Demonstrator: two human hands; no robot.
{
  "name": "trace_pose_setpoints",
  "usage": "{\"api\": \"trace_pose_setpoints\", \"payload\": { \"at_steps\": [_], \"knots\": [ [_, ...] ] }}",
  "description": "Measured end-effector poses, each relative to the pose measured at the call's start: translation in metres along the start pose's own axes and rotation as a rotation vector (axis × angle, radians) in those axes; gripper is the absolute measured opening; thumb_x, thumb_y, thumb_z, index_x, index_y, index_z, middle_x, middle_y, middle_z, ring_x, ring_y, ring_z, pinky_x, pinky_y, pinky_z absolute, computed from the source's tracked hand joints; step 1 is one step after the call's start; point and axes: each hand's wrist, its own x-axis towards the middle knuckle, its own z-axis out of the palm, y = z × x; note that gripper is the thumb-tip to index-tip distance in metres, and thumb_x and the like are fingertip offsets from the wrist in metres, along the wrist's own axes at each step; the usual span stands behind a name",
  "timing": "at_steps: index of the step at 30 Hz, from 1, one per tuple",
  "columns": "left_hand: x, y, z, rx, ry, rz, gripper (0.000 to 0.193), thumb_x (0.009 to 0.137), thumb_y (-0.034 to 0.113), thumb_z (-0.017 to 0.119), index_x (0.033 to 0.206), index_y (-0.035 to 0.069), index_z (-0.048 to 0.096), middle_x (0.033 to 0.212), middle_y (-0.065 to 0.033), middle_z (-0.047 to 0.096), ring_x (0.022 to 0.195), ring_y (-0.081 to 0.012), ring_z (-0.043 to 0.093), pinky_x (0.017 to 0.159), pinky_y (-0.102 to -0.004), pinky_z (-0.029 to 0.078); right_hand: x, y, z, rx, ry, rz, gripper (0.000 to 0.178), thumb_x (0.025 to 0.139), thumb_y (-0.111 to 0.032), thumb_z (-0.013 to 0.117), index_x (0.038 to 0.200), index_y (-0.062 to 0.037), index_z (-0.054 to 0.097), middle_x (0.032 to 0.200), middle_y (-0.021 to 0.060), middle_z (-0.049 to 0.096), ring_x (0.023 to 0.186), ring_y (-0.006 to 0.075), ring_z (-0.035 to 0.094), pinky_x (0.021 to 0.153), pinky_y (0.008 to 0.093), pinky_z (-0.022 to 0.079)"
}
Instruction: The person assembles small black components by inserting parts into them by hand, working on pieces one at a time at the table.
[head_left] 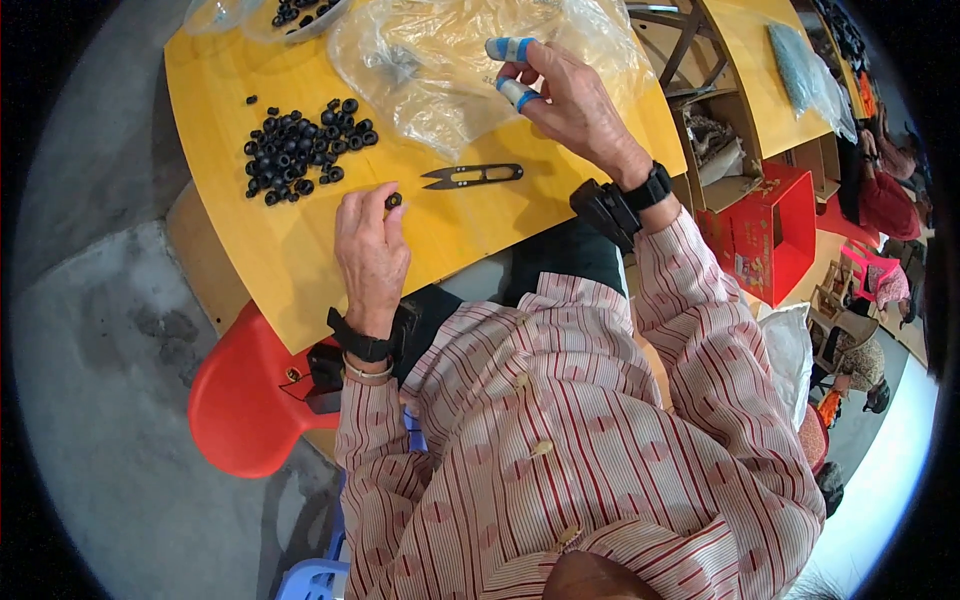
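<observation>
pinching a small black piece [394, 200] between thumb and forefinger of the left hand [372, 245], near the centre of the frame, just beside the lower right of the pile of black pieces [290, 152]. seemingly grasping nothing with the right hand [582, 105], raised at upper centre, taped thumb and forefinger parted. best to grip the small black piece lightly yet steadily, bring the right hand in squarely, and avoid knocking the pile or brushing the dark thread snips [476, 183] between.
</observation>
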Motion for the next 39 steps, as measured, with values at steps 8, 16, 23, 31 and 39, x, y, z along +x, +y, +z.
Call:
{"api": "trace_pose_setpoints", "payload": {
  "at_steps": [8,16,23,31,39],
  "knots": [
    [0.000,0.015,-0.004,-0.252,-0.014,-0.172,0.019,0.084,0.004,0.062,0.103,0.000,0.059,0.086,-0.0089,0.057,0.075,-0.0193,0.057,0.069,-0.0287,0.047,-0.019,-0.035,-0.008,0.420,-0.089,0.128,0.038,0.088,-0.014,0.065,0.125,-0.0085,0.055,0.097,-0.0009,0.066,0.084,0.0077,0.059,0.065,0.0223,0.047],
    [-0.001,0.013,-0.004,-0.594,-0.051,-0.313,0.023,0.087,0.010,0.062,0.107,-0.002,0.059,0.087,-0.0029,0.059,0.076,-0.0084,0.053,0.072,-0.0218,0.046,-0.025,-0.047,-0.008,0.518,-0.091,0.127,0.037,0.088,-0.015,0.066,0.123,-0.0089,0.057,0.098,-0.0012,0.067,0.086,0.0089,0.061,0.067,0.0223,0.047],
    [-0.002,0.010,0.000,-0.608,-0.075,-0.322,0.023,0.087,0.010,0.062,0.107,-0.001,0.059,0.087,-0.0021,0.059,0.077,-0.0079,0.053,0.073,-0.0212,0.046,-0.013,-0.043,-0.022,0.431,-0.030,0.111,0.035,0.089,-0.016,0.063,0.123,-0.0088,0.056,0.099,-0.0012,0.066,0.089,0.0086,0.061,0.069,0.0234,0.048],
    [-0.002,0.004,0.004,-0.614,-0.086,-0.318,0.022,0.089,0.010,0.061,0.107,-0.001,0.058,0.089,-0.0010,0.057,0.078,-0.0071,0.052,0.073,-0.0198,0.045,0.021,0.014,-0.004,0.096,0.131,-0.021,0.026,0.084,-0.012,0.061,0.109,-0.0048,0.059,0.092,0.0078,0.069,0.078,0.0207,0.066,0.066,0.0317,0.052],
    [0.000,0.003,0.004,-0.583,-0.073,-0.316,0.021,0.087,0.010,0.062,0.105,-0.001,0.060,0.086,-0.0022,0.058,0.076,-0.0081,0.053,0.071,-0.0212,0.046,-0.003,0.027,-0.008,0.112,0.107,0.248,0.023,0.083,-0.010,0.058,0.105,-0.0032,0.059,0.095,0.0115,0.068,0.075,0.0255,0.066,0.071,0.0352,0.054]
  ]
}}
